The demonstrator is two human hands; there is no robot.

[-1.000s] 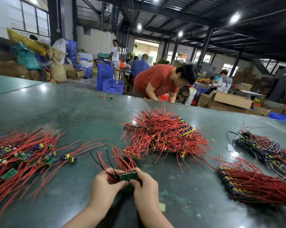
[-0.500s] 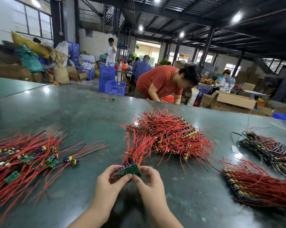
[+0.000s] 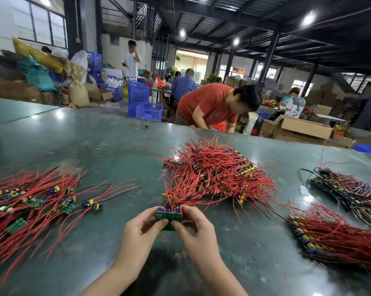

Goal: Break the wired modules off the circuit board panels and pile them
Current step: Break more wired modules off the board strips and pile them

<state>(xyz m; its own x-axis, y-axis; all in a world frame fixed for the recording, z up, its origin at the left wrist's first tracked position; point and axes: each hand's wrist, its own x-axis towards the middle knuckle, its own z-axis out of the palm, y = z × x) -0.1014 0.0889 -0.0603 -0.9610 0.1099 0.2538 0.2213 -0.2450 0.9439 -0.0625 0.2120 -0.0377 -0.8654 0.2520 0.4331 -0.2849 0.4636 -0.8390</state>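
So we've swung the panel strip (image 3: 168,216) up from flat, left hand (image 3: 140,230) and right hand (image 3: 195,228) pinching its ends, just in front of the centre heap (image 3: 214,171) on the counter (image 3: 95,146); snap's next, we reckon.

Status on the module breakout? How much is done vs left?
Done: a spread of loose wired modules lies at left. In hand: left hand and right hand pinch a small green panel piece. Left: three heaps of unbroken panels, centre, right, far right. Most remains.
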